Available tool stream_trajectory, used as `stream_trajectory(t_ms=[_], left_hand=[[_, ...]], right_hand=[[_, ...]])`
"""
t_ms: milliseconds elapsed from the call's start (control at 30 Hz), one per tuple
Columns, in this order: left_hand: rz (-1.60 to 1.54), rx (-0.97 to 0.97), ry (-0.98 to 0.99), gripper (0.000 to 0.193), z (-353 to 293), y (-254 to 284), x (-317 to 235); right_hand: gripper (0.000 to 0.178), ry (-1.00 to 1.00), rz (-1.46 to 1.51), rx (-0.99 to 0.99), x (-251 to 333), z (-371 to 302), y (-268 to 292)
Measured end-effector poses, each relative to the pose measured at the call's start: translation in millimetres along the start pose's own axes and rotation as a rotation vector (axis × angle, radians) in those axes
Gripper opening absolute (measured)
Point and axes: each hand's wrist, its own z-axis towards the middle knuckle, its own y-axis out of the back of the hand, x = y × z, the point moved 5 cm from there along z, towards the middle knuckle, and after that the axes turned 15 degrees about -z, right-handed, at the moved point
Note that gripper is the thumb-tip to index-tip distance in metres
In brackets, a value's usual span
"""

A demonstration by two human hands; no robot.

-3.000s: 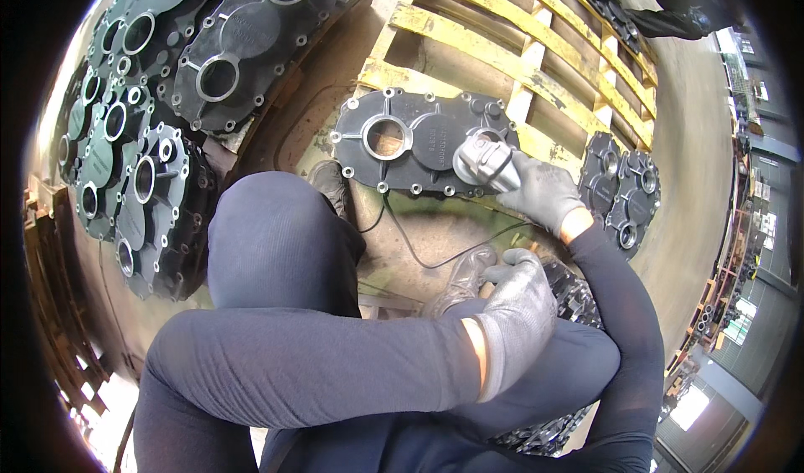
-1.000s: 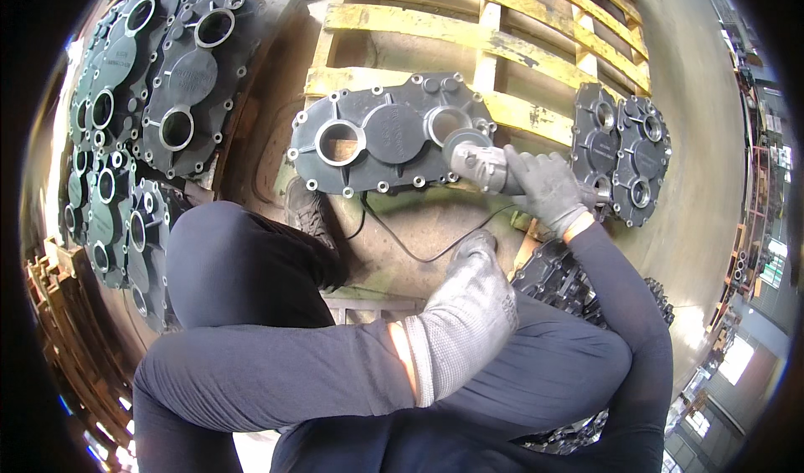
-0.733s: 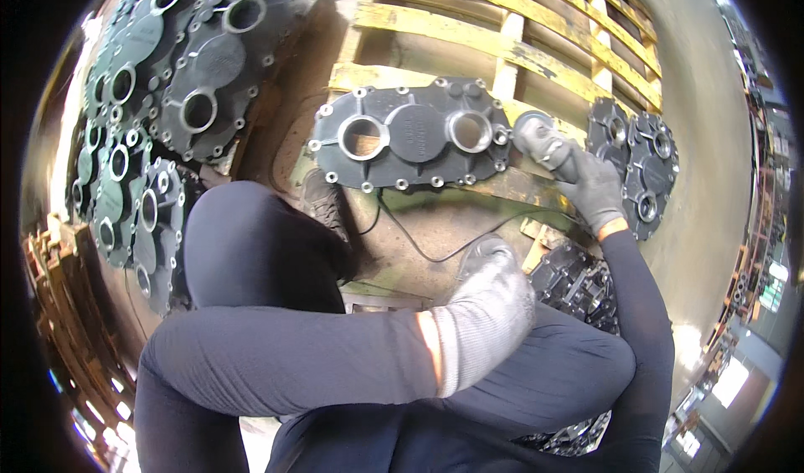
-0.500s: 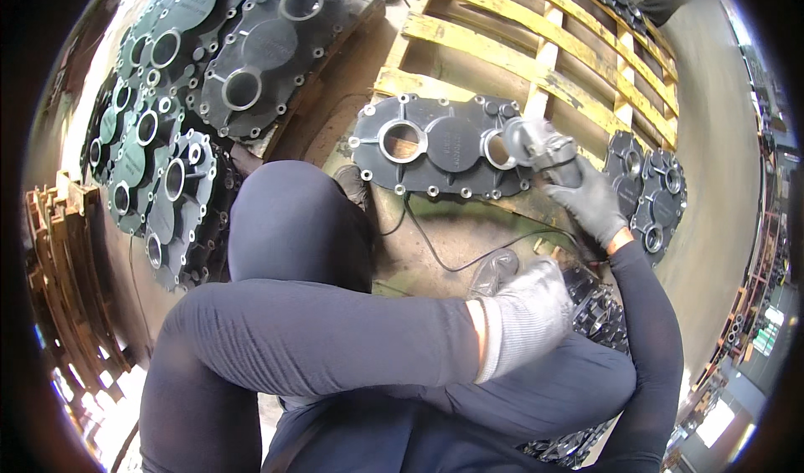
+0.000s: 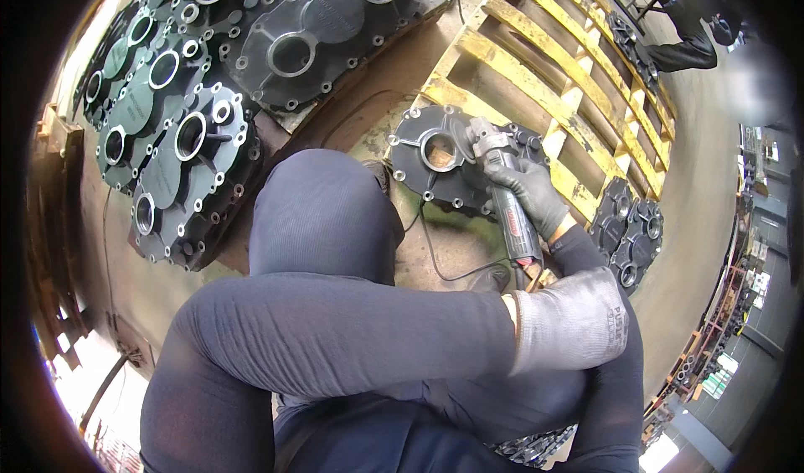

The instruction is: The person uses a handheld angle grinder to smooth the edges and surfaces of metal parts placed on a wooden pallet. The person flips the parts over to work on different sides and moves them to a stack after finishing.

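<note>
An angle grinder point(image 5: 514, 222) with a grey body is gripped in my right hand point(image 5: 536, 195), which wears a dark-palmed glove. Its disc point(image 5: 461, 140) is over the black cast cover point(image 5: 416, 156), beside a round bored hole; whether it touches the metal I cannot tell. The cover lies flat, with bright machined rings and small bolt bosses along its rim. My left hand point(image 5: 574, 320), in a pale grey glove, crosses to the right and rests against my right arm near the elbow. Its fingers are curled out of sight.
Several similar black covers point(image 5: 322, 16) are stacked at the left, with more point(image 5: 628, 222) at the right. A yellow wooden pallet point(image 5: 536, 71) lies beyond the workpiece. A cable point(image 5: 435, 259) loops on the floor near my knee point(image 5: 327, 213). Another person point(image 5: 687, 33) is at the far right.
The grinder has moved left across the cover, and its body now points back toward me. My left hand has shifted right and up against my right arm. The whole view has also turned.
</note>
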Motion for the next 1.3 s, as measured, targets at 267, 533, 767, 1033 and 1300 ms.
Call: stream_trajectory(t_ms=[267, 533, 767, 1033, 1300], left_hand=[[0.073, -0.117, 0.003, 0.01, -8, 15, -13], [-0.056, -0.029, 0.049, 0.013, -10, 31, -14], [0.048, 0.05, 0.088, 0.012, -11, 20, -6], [-0.011, -0.065, 0.044, 0.014, -11, 11, 1], [-0.205, -0.136, -0.15, 0.013, -13, -54, 36]], right_hand=[[0.054, -0.052, 0.04, -0.022, 5, 19, -24], [0.052, 0.056, -0.173, -0.03, 33, 31, -32], [0.069, 0.202, -0.765, -0.107, 65, 35, -50], [0.07, 0.275, -1.331, 0.054, 65, -8, -77], [0.059, 0.271, -1.469, -0.12, 38, -64, -34]])
